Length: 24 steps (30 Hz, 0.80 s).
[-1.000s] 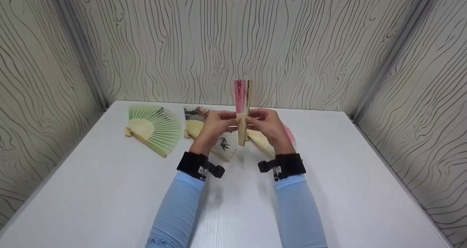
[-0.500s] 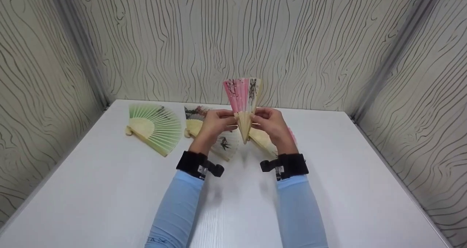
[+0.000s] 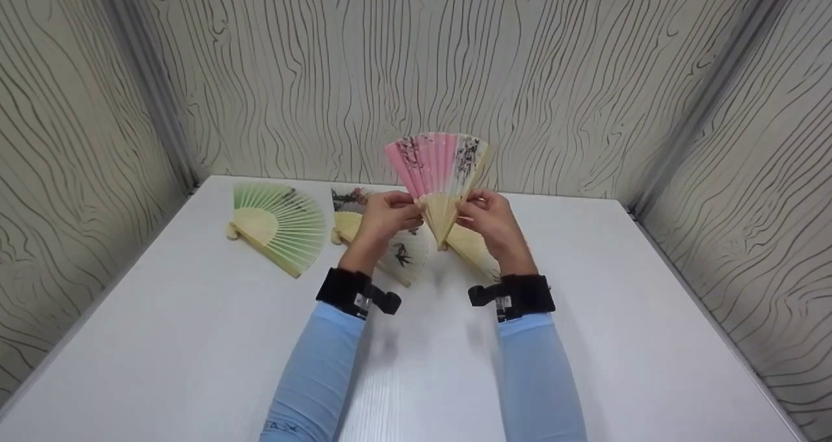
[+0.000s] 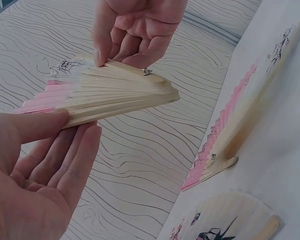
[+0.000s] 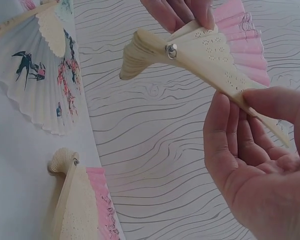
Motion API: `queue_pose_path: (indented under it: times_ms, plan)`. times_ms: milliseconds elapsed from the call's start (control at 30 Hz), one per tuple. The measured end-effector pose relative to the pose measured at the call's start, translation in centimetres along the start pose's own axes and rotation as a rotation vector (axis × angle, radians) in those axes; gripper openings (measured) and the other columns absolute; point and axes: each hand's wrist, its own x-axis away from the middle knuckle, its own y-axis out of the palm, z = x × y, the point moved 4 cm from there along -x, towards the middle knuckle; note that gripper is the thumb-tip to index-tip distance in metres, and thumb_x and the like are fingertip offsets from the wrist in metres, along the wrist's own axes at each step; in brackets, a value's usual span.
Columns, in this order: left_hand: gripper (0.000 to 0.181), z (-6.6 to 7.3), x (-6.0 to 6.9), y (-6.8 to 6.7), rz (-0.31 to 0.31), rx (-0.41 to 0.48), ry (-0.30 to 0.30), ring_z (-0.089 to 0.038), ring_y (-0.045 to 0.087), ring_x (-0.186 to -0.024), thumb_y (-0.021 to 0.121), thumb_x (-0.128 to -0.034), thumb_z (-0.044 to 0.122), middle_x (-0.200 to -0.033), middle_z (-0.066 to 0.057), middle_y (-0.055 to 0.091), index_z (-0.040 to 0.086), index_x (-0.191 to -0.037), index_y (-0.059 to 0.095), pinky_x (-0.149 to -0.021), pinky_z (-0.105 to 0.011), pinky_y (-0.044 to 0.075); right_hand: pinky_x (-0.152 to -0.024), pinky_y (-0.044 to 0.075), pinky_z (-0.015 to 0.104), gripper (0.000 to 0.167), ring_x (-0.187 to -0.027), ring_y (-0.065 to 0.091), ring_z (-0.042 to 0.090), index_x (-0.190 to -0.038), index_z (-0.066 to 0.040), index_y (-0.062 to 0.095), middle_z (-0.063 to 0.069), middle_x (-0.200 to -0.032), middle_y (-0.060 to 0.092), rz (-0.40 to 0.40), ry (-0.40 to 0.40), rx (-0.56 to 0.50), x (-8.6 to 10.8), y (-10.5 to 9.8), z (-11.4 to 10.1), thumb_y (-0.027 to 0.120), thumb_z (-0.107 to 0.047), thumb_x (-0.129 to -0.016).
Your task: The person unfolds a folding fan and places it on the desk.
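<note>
A pink and white folding fan [image 3: 437,166] with dark printed blossoms is held upright above the table, spread into a partial wedge, its wooden ribs meeting at the bottom. My left hand [image 3: 385,218] pinches the pink-side edge, and my right hand [image 3: 492,218] pinches the outer rib on the white side. In the left wrist view, thumb and fingers of the left hand [image 4: 45,165] grip the ribs [image 4: 125,90]. The right wrist view has the right hand [image 5: 260,155] gripping the outer rib, with a metal rivet [image 5: 171,50] near the fan's base.
On the white table [image 3: 214,338] lie a spread green fan [image 3: 279,224], a spread white fan [image 3: 406,257] with dark printing partly behind my left hand, and another spread fan [image 3: 474,250] partly behind my right hand. Wood-patterned panels [image 3: 390,71] stand around the table.
The held fan has gone from nearly folded to a wider wedge. My right hand has shifted slightly right, while the left has barely moved. The fans on the table stay put.
</note>
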Motion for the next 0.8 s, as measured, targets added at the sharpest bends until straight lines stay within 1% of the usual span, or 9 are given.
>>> queue_pose_path:
  times_ms: [133, 233, 467, 667, 800]
  plan:
    - [0.02, -0.01, -0.13, -0.07, 0.019, 0.023, 0.02, -0.016, 0.079, -0.084, 0.077, -0.0994, 0.003, -0.104, -0.019, 0.082, -0.007, -0.117, 0.075, -0.087, -0.034, 0.07, -0.082, 0.066, 0.023, 0.008, -0.087, 0.074, 0.01, -0.112, 0.001, 0.059, 0.001, -0.096, 0.075, 0.012, 0.004, -0.01, -0.01, -0.16, 0.05, 0.062, 0.001, -0.105]
    - [0.017, 0.03, -0.16, -0.1, 0.032, 0.04, 0.031, -0.016, 0.079, -0.082, 0.077, -0.0987, 0.003, -0.098, -0.015, 0.082, -0.006, -0.112, 0.075, -0.085, -0.034, 0.07, -0.082, 0.066, 0.022, 0.006, -0.087, 0.074, 0.01, -0.111, -0.001, 0.058, 0.0, -0.095, 0.075, 0.024, 0.007, -0.006, 0.02, -0.24, 0.04, 0.061, 0.0, -0.105]
    - [0.013, 0.05, 0.05, -0.13, 0.034, 0.042, 0.024, -0.017, 0.079, -0.085, 0.076, -0.1001, 0.003, -0.098, -0.013, 0.081, -0.005, -0.111, 0.074, -0.086, -0.035, 0.07, -0.081, 0.065, 0.021, 0.008, -0.087, 0.072, 0.01, -0.113, -0.001, 0.057, -0.001, -0.092, 0.074, 0.041, 0.032, -0.016, -0.07, -0.25, 0.15, 0.06, -0.001, -0.106]
    - [0.009, 0.02, -0.18, -0.01, 0.032, 0.095, 0.029, -0.015, 0.077, -0.08, 0.074, -0.1001, -0.001, -0.09, -0.007, 0.077, -0.006, -0.108, 0.072, -0.084, -0.033, 0.07, -0.081, 0.064, 0.021, 0.01, -0.088, 0.072, 0.011, -0.116, -0.001, 0.059, 0.0, -0.094, 0.074, 0.071, 0.053, -0.024, -0.16, -0.47, 0.2, 0.06, -0.003, -0.107]
    - [0.01, -0.08, -0.37, -0.13, 0.047, 0.105, 0.02, -0.015, 0.077, -0.08, 0.073, -0.1008, -0.001, -0.092, -0.008, 0.077, -0.006, -0.109, 0.071, -0.086, -0.034, 0.07, -0.082, 0.064, 0.021, 0.012, -0.088, 0.07, 0.011, -0.119, -0.001, 0.059, 0.001, -0.095, 0.07, 0.076, 0.061, -0.035, -0.18, -0.44, 0.21, 0.059, -0.005, -0.108]
